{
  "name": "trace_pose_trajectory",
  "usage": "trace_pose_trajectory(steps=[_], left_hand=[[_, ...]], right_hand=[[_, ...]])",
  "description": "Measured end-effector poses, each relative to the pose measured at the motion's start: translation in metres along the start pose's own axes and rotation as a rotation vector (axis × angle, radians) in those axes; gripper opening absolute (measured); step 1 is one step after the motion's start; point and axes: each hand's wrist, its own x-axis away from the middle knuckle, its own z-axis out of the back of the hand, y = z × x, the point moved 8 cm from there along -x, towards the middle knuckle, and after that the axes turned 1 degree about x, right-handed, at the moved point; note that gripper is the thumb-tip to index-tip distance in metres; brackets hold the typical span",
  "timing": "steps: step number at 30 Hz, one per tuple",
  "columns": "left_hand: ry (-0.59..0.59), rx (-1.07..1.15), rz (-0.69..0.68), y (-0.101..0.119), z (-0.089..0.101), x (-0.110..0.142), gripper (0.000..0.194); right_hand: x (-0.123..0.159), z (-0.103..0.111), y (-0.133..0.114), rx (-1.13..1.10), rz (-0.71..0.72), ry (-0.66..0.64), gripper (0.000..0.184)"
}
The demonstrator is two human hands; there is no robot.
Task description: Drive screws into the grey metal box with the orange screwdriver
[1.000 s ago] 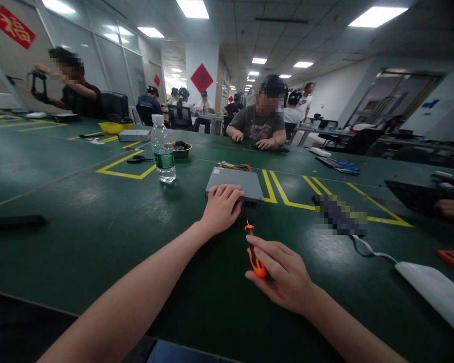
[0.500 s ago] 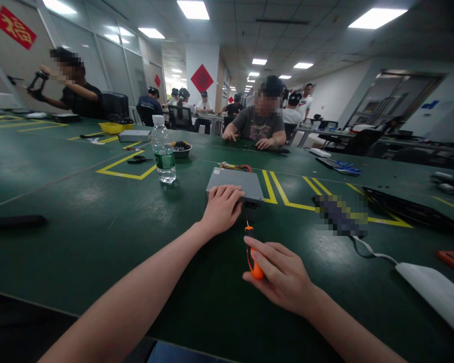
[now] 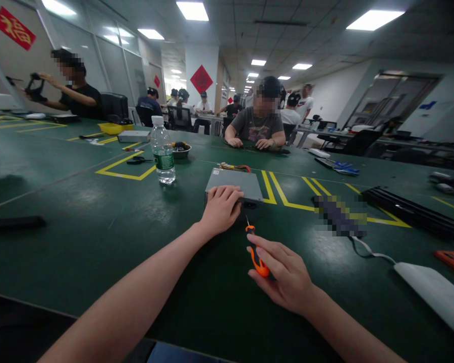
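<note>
Taking the metal box as the middle of my dial, with twelve o'clock straight ahead, I have it lying flat on the green table, wires trailing off its far side at twelve. I have the left hand clasped over its near edge at about six-thirty, fingers spread across the top and thumb down the near side. I read that as bracing, to stop the box from sliding or turning. I can't see what the palm does against the hidden part of the near face.

At five o'clock, the right hand holds a screwdriver lightly by its orange and black handle, fingers along one side and thumb below. So loose a pinch would suit rolling the handle between the fingers, I judge. The shaft points away from me at the near face, just left of and below the socket. From here I can't tell whether the tip touches the metal.

The bottle stands upright between nine and ten o'clock, with a bowl beyond it toward ten, both apart from my arms, which probably helps avoid knocks. Yellow tape marks the table at three, perhaps for placing parts. At one o'clock, across the table, a co-worker sits with both hands low over something dark.
</note>
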Motion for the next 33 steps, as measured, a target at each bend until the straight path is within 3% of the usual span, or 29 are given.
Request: trace_pose_trajectory(steps=[8,15,23,30,33], left_hand=[[0.015,-0.003,-0.009,0.001,0.001,0.001,0.022],[0.01,0.001,-0.011,0.0,0.001,0.0,0.023],[0.016,0.004,-0.012,0.001,0.001,0.0,0.022],[0.014,0.003,-0.006,0.001,0.001,0.001,0.022],[0.018,0.007,-0.003,0.001,0.002,0.001,0.022]], right_hand=[[-0.004,-0.013,-0.004,0.035,0.014,-0.157,0.032],[0.001,0.002,0.004,-0.005,-0.034,0.036,0.032],[-0.001,-0.013,-0.004,0.037,0.013,-0.159,0.035],[0.001,-0.002,-0.001,0.017,-0.003,-0.002,0.028],[0.001,-0.007,0.0,-0.012,-0.013,-0.046,0.033]])
